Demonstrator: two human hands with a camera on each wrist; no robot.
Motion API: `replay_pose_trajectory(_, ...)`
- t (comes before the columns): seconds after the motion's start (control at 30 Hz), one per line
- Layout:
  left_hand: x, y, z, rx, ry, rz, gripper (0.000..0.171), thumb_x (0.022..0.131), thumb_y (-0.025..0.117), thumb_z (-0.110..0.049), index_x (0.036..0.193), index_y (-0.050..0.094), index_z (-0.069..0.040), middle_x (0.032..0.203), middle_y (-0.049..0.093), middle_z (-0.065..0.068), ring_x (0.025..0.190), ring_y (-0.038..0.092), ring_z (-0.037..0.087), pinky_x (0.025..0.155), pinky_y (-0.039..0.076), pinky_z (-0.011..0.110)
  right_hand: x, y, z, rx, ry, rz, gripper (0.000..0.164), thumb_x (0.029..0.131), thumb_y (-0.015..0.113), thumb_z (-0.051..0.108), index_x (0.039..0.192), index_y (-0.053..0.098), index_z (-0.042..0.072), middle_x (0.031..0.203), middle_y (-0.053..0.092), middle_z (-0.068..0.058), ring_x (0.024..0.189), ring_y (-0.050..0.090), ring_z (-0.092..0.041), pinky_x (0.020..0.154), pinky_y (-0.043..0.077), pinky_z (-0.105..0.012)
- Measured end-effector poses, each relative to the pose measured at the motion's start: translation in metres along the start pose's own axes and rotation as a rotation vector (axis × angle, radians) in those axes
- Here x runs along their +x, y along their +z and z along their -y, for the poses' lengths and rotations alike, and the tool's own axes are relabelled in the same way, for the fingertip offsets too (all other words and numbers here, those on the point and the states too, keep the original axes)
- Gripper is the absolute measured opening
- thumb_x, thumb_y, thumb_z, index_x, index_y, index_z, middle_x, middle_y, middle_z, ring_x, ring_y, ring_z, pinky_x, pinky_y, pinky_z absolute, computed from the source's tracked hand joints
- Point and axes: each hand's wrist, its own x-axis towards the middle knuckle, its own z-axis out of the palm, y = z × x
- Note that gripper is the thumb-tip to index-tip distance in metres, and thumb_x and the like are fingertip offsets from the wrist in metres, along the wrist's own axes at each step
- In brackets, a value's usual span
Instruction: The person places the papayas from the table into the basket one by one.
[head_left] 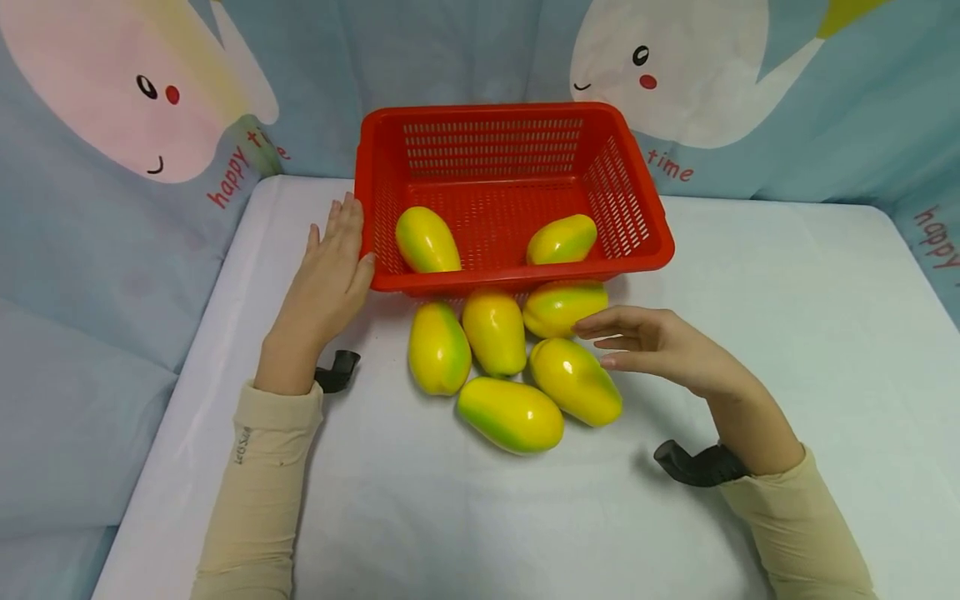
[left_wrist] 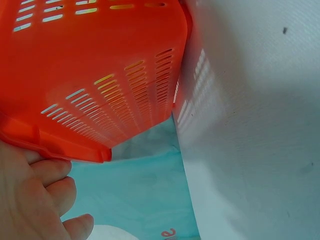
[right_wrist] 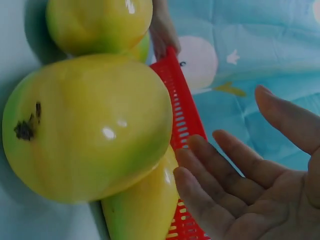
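Observation:
A red plastic basket [head_left: 495, 275] stands at the table's back, with two yellow-green mangoes [head_left: 427, 239] inside, one left and one right. Several more mangoes [head_left: 510, 414] lie bunched before its front wall. My left hand [head_left: 327, 279] rests along the basket's left rim, fingers extended and thumb at the front corner; in the left wrist view its fingertips [left_wrist: 62, 192] are beside the rim. Over the right edge of the bunch, my right hand [head_left: 667, 346] is held with loosely bent, spread fingers and nothing in them. In the right wrist view its palm faces a large mango [right_wrist: 90, 127].
The white-covered table [head_left: 787, 333] extends to the right and front. Behind it hangs a blue curtain [head_left: 465, 50] printed with whales. Black straps with short curved pieces [head_left: 697, 464] are on both wrists.

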Motion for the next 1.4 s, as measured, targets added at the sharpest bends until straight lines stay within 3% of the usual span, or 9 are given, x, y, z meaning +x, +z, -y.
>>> replay_pose_trajectory(0.23, 0.001, -0.002, 0.001, 0.028, 0.0, 0.004, 0.063, 0.099, 0.03, -0.026, 0.151, 0.003, -0.003, 0.157, 0.001, 0.008, 0.144, -0.004, 0.021, 0.113, -0.003, 0.047, 0.001, -0.001, 0.0, -0.192, 0.009, 0.046, 0.039, 0.089, 0.064, 0.014, 0.126, 0.057, 0.004, 0.124, 0.06, -0.006, 0.112, 0.056, -0.018, 0.092, 0.048, -0.034)
replay_pose_trajectory(0.4, 0.0, -0.003, 0.002, 0.039, -0.004, 0.007, 0.063, 0.099, 0.03, -0.026, 0.151, 0.001, -0.004, 0.157, 0.0, 0.007, 0.144, -0.005, 0.02, 0.113, -0.004, 0.046, 0.003, -0.002, -0.003, -0.265, 0.006, 0.068, 0.039, 0.089, 0.065, 0.017, 0.126, 0.058, 0.007, 0.124, 0.06, -0.002, 0.112, 0.056, -0.016, 0.094, 0.046, -0.04)
replay_pose_trajectory(0.87, 0.0, -0.002, 0.002, 0.036, 0.003, -0.003, 0.063, 0.099, 0.029, -0.027, 0.151, 0.002, -0.004, 0.157, 0.001, 0.007, 0.143, -0.005, 0.019, 0.114, -0.003, 0.045, 0.008, 0.003, -0.01, -0.306, 0.076, 0.063, 0.047, 0.085, 0.071, 0.021, 0.126, 0.057, 0.005, 0.124, 0.059, -0.004, 0.111, 0.056, -0.023, 0.095, 0.045, -0.045)
replay_pose_trajectory(1.4, 0.0, 0.0, 0.003, 0.025, 0.011, 0.001, 0.062, 0.099, 0.029, -0.027, 0.151, 0.004, -0.003, 0.157, 0.001, 0.007, 0.144, -0.004, 0.019, 0.114, -0.003, 0.046, 0.008, 0.007, -0.014, -0.326, 0.113, 0.075, 0.065, 0.082, 0.073, 0.026, 0.136, 0.045, 0.005, 0.129, 0.054, -0.008, 0.113, 0.053, -0.027, 0.096, 0.043, -0.048)
